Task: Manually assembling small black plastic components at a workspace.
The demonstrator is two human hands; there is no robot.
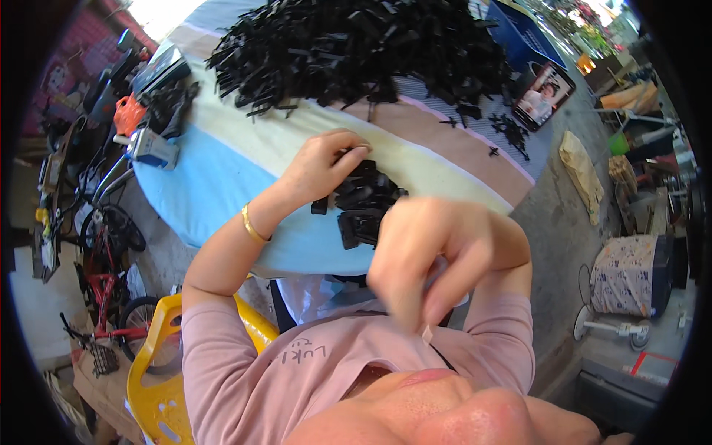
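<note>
My left hand (324, 165) is over the round table, its thumb and fingers pinched on a small black piece that is mostly hidden. Just below its fingertips lies a small pile of black plastic parts (363, 194), and one loose black part (320, 205) sits beside the wrist. My right hand (437, 248) is raised in front of my chest, close to the camera and smeared by motion. Its fingers are bent together, pointing down. A small pale scrap (427, 335) shows at their tips; whether they grip it is unclear.
A large heap of black plastic parts (356, 52) covers the table's far side, with a blue basket (523, 33) behind it. A phone (544, 96) leans at the right. A blue-and-white carton (153, 148) stands on the left edge. A yellow chair (159, 371) is at my left.
</note>
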